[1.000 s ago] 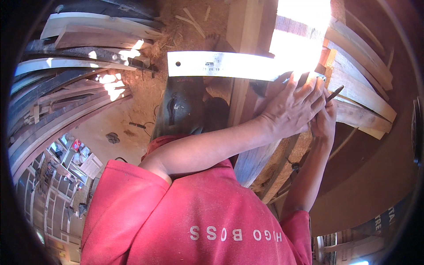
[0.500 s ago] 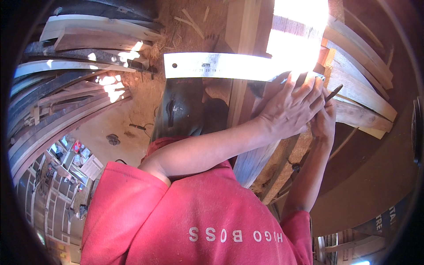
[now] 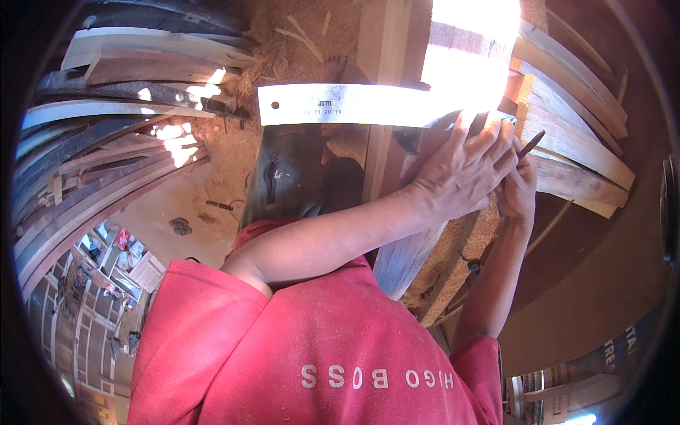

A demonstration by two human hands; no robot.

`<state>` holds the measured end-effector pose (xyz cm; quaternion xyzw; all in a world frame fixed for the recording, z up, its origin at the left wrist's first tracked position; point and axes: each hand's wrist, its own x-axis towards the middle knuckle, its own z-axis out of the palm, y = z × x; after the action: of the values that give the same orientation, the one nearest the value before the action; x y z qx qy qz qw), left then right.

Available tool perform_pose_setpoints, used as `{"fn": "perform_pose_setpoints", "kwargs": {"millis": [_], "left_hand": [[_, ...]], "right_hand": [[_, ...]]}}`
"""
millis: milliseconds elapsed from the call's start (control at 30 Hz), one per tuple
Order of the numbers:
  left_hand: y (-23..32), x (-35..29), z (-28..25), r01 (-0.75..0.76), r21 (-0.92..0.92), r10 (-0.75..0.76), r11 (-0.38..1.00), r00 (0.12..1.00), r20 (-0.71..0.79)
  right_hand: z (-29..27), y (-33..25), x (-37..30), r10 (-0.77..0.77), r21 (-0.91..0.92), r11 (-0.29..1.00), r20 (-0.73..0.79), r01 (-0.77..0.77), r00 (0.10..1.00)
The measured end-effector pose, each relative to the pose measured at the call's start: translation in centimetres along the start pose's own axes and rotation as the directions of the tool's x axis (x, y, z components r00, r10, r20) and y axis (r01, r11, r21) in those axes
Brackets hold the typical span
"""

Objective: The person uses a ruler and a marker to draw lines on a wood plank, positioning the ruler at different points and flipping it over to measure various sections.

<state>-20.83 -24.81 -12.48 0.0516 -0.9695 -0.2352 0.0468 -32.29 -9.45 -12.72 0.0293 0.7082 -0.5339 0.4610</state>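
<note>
A flat silver metal ruler [image 3: 340,105] with a round hole near its left end lies across a wooden board [image 3: 467,60], whose top is glaring in sunlight. My left hand [image 3: 464,163] rests over the ruler's right end, fingers bent and gripping it against the board. Close beside those fingers, my right hand [image 3: 518,188] is closed around a dark pencil or pen [image 3: 531,144], its shaft slanting up to the right. Part of the right hand's fingers is hidden behind the left hand, and so is the ruler's far end.
Stacked planks [image 3: 142,106] lie at the left, and more cut boards [image 3: 577,149] at the right. Wood shavings and thin offcuts [image 3: 301,39] litter the floor. Shelves with various items [image 3: 117,258] stand at the lower left. A dark trouser leg [image 3: 283,170] shows below the ruler.
The whole view has shifted slightly, so the ruler, board and hands sit a little farther left. Both hands keep the same hold.
</note>
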Motion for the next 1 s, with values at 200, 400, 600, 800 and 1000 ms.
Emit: {"fn": "perform_pose_setpoints", "kwargs": {"millis": [200, 400, 600, 800, 1000], "left_hand": [[0.0, 0.2, 0.0, -0.012, 0.014, 0.012, 1.0, 1.0, 0.008], [-0.1, 0.1, -0.4, -0.028, 0.031, 0.026, 0.999, 0.998, 0.062], [-0.3, 0.4, -1.2, -0.014, 0.016, 0.013, 1.0, 0.998, 0.061], [-0.5, 0.6, -1.3, -0.028, -0.038, 0.03, 0.999, 0.998, 0.056], [-0.4, 0.7, -1.2, -0.021, 0.014, 0.02, 1.0, 0.999, 0.034]], "right_hand": [[-0.4, 0.3, 0.0, 0.015, 0.019, 1.0, 0.028, -0.016, 0.999], [-1.4, -3.2, 0.1, -0.177, -0.07, 0.984, -0.225, 0.165, 0.958], [-0.1, -7.8, 1.1, -0.493, 0.154, 0.811, -0.341, 0.565, 0.801], [4.8, -7.6, 2.5, -0.655, -0.224, 0.756, -0.271, 0.615, 0.706], [5.7, -7.3, 2.1, -0.591, -0.201, 0.806, -0.318, 0.556, 0.741]]}}
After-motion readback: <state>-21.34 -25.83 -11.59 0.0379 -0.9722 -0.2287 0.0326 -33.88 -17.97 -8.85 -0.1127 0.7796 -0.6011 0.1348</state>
